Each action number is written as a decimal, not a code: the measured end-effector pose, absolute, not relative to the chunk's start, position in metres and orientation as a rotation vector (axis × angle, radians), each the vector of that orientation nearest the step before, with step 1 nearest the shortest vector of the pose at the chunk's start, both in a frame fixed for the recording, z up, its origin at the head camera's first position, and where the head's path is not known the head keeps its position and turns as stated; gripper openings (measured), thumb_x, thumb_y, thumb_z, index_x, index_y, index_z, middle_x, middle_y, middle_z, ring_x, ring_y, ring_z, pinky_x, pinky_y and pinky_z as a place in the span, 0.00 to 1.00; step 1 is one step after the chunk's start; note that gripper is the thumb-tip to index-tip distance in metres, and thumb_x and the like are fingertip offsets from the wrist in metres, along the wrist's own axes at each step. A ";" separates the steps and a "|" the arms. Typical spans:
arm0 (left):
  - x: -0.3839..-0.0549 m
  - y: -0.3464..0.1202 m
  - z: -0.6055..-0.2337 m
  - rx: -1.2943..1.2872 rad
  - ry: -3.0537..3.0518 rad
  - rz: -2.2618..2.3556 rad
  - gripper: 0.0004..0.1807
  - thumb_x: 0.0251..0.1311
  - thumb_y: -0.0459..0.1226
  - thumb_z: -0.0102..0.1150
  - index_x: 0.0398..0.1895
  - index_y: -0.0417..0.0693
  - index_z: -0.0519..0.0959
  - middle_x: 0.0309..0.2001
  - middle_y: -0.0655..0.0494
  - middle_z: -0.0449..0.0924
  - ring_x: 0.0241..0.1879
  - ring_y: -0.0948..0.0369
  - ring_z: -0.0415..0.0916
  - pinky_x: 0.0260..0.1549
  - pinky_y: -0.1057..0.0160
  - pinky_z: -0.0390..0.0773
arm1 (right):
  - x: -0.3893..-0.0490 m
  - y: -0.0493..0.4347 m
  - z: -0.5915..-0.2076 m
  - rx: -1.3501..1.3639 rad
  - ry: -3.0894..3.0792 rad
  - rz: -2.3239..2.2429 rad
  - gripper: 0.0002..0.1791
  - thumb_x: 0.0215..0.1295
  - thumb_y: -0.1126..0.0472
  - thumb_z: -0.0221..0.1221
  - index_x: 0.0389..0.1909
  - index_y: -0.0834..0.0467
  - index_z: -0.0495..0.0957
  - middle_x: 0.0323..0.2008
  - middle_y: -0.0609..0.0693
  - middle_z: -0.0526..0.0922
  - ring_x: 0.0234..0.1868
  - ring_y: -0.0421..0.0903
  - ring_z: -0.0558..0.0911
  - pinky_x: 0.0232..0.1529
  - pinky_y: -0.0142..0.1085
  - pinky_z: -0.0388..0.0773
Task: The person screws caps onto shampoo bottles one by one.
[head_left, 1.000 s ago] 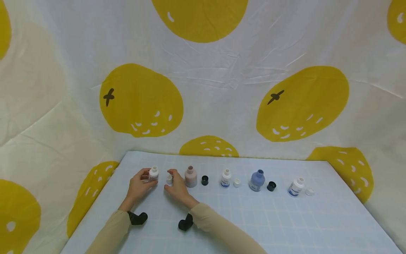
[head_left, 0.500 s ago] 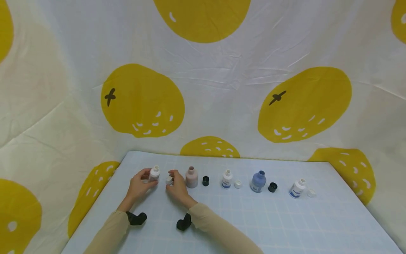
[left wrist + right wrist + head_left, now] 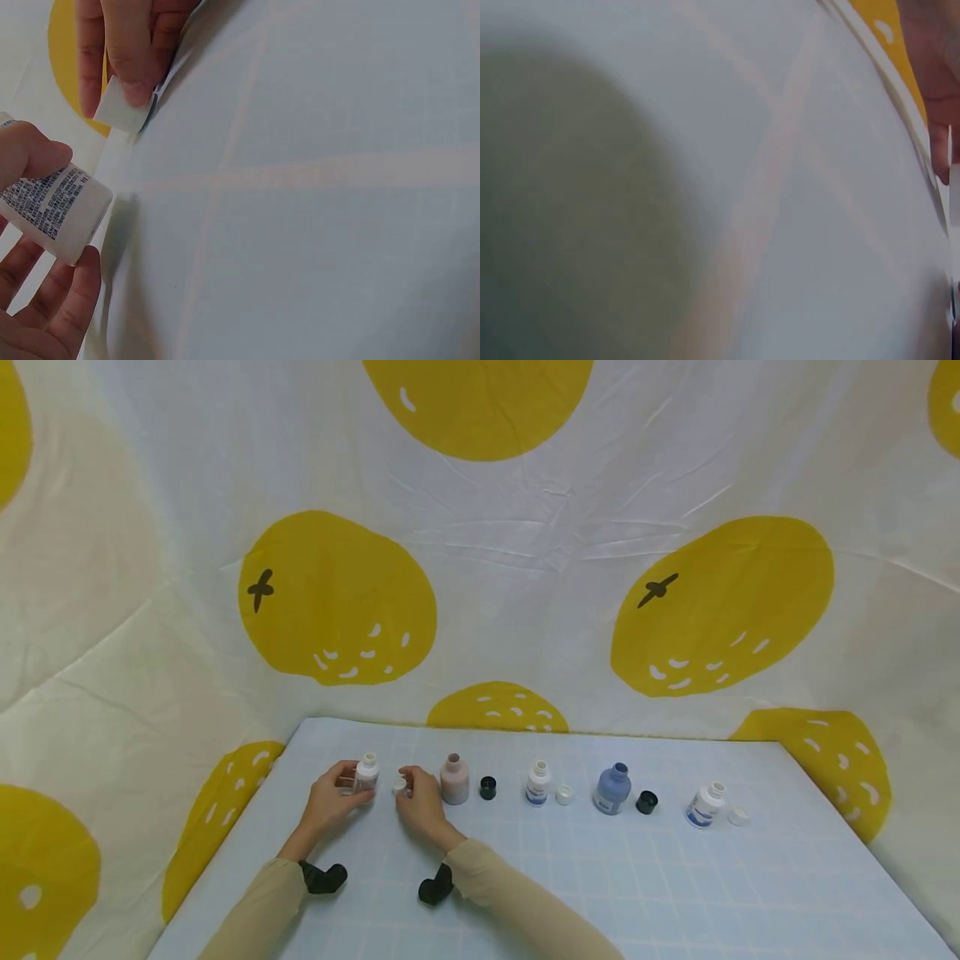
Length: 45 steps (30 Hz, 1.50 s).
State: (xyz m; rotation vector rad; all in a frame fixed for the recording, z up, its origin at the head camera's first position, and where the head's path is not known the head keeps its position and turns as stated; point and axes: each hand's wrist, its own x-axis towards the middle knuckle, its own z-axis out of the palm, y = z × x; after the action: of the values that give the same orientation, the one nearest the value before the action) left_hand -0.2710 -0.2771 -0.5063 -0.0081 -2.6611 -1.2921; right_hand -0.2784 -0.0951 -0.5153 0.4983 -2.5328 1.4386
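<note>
- Fruit-printed cloth [image 3: 521, 610] is hanging behind a pale-blue tabletop [image 3: 690, 885].
- Toward its left end, we are observing the left hand [image 3: 328, 799] gripping an uncapped white bottle [image 3: 366, 775], clamped round its body.
- Just to the right, we are noting the right hand [image 3: 422, 803] pinching a white cap [image 3: 399, 787].
- Beside that hand, a pinkish bottle [image 3: 454, 782] is standing upright; farther right, we are logging a black cap [image 3: 488, 788] and a blue bottle [image 3: 611, 791].

white bottle [image 3: 367, 772] | uncapped, near upright, dark-printed | white cap [image 3: 400, 787] | off, beside bottle
</note>
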 end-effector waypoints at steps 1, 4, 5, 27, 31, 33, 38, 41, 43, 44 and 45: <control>-0.271 -0.277 -0.506 -0.010 -2.660 -1.291 0.30 0.50 0.35 0.70 0.57 0.38 0.71 0.50 0.38 0.77 0.48 0.46 0.77 0.48 0.47 0.76 | -0.279 -0.095 -0.516 0.495 -2.539 1.431 0.21 0.50 0.74 0.59 0.48 0.65 0.77 0.40 0.57 0.82 0.37 0.45 0.78 0.41 0.31 0.73; -0.272 -0.276 -0.505 -0.013 -2.654 -1.289 0.29 0.49 0.35 0.70 0.56 0.38 0.71 0.49 0.38 0.78 0.47 0.46 0.77 0.46 0.49 0.77 | -0.279 -0.095 -0.515 0.491 -2.543 1.427 0.20 0.50 0.73 0.59 0.48 0.65 0.77 0.38 0.57 0.82 0.37 0.45 0.77 0.40 0.31 0.73; -0.272 -0.275 -0.505 -0.013 -2.654 -1.288 0.29 0.49 0.35 0.70 0.55 0.39 0.71 0.49 0.38 0.78 0.47 0.47 0.77 0.46 0.49 0.77 | -0.279 -0.094 -0.515 0.488 -2.546 1.436 0.20 0.50 0.73 0.60 0.48 0.65 0.78 0.38 0.57 0.82 0.37 0.45 0.77 0.40 0.30 0.73; -0.273 -0.282 -0.502 -0.102 -2.618 -1.228 0.26 0.47 0.34 0.72 0.52 0.40 0.75 0.49 0.39 0.79 0.46 0.46 0.78 0.46 0.46 0.78 | -0.276 -0.090 -0.506 0.532 -2.446 1.591 0.14 0.54 0.70 0.63 0.43 0.63 0.77 0.40 0.56 0.83 0.42 0.45 0.79 0.46 0.31 0.76; -0.273 -0.281 -0.502 -0.111 -2.604 -1.219 0.26 0.47 0.33 0.73 0.51 0.40 0.75 0.49 0.39 0.79 0.46 0.47 0.77 0.45 0.49 0.79 | -0.275 -0.090 -0.500 0.540 -2.442 1.621 0.14 0.56 0.70 0.62 0.44 0.63 0.77 0.42 0.55 0.82 0.41 0.43 0.78 0.46 0.30 0.77; -0.273 -0.281 -0.501 -0.118 -2.593 -1.211 0.26 0.46 0.32 0.73 0.50 0.39 0.75 0.48 0.39 0.80 0.46 0.47 0.78 0.44 0.50 0.79 | -0.273 -0.090 -0.496 0.542 -2.445 1.624 0.14 0.57 0.70 0.62 0.45 0.62 0.78 0.42 0.55 0.82 0.41 0.43 0.77 0.46 0.30 0.77; -0.271 -0.281 -0.501 -0.132 -2.571 -1.193 0.26 0.45 0.31 0.73 0.49 0.39 0.76 0.47 0.40 0.80 0.45 0.47 0.78 0.43 0.52 0.78 | -0.270 -0.090 -0.488 0.548 -2.442 1.625 0.14 0.58 0.69 0.61 0.47 0.62 0.78 0.43 0.55 0.81 0.42 0.43 0.77 0.46 0.29 0.77; -0.270 -0.281 -0.500 -0.134 -2.568 -1.203 0.26 0.45 0.31 0.73 0.50 0.39 0.76 0.47 0.40 0.80 0.45 0.48 0.78 0.41 0.57 0.79 | -0.269 -0.089 -0.483 0.548 -2.438 1.625 0.15 0.60 0.70 0.60 0.49 0.63 0.78 0.43 0.57 0.80 0.43 0.45 0.77 0.47 0.29 0.77; -0.271 -0.281 -0.500 -0.131 -2.575 -1.212 0.26 0.45 0.31 0.73 0.50 0.40 0.76 0.48 0.40 0.80 0.46 0.48 0.77 0.39 0.61 0.79 | -0.269 -0.089 -0.481 0.557 -2.430 1.611 0.16 0.60 0.70 0.59 0.50 0.63 0.78 0.43 0.58 0.80 0.42 0.45 0.77 0.46 0.29 0.77; -0.271 -0.280 -0.499 -0.130 -2.580 -1.216 0.26 0.46 0.32 0.72 0.50 0.40 0.76 0.48 0.40 0.80 0.46 0.48 0.77 0.38 0.62 0.79 | -0.270 -0.088 -0.480 0.556 -2.433 1.599 0.16 0.60 0.70 0.58 0.50 0.63 0.78 0.43 0.58 0.79 0.42 0.45 0.77 0.46 0.28 0.77; -0.272 -0.280 -0.499 -0.132 -2.586 -1.219 0.26 0.46 0.32 0.72 0.51 0.41 0.76 0.48 0.40 0.80 0.46 0.48 0.77 0.38 0.63 0.79 | -0.270 -0.088 -0.480 0.560 -2.431 1.587 0.16 0.60 0.71 0.58 0.50 0.63 0.78 0.42 0.58 0.79 0.42 0.45 0.77 0.45 0.28 0.77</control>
State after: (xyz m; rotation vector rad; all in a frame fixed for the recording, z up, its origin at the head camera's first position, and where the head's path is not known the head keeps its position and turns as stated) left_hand -0.2717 -0.2802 -0.4990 -0.1318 -2.5855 -1.2187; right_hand -0.2703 -0.0877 -0.4799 0.5602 -2.4314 1.5866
